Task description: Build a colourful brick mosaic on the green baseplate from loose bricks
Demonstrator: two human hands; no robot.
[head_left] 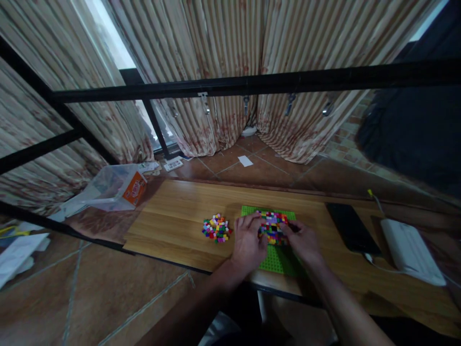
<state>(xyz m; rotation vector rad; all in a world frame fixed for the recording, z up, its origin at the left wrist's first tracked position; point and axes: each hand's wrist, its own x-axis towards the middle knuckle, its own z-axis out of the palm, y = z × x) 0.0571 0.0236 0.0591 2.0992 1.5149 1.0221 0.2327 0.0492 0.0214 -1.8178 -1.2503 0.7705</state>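
Note:
A green studded baseplate [277,262] lies on the wooden table, its upper part covered by rows of small multicoloured building bricks [273,226]. My left hand [249,240] rests over the plate's left edge, fingers stretched toward the bricks and thumb apart from them. At the right end of the rows, my right hand [304,240] has thumb and fingertips pressed together against the bricks; whatever they pinch is hidden. Left of my left hand is a loose pile of small coloured bricks [216,228].
A black phone [351,228] with a cable and a white power strip [412,250] lie on the table [173,211] to the right. Off its left end stands a clear plastic bin [113,187] with an orange label. A black metal bar [223,86] crosses beyond, before striped curtains.

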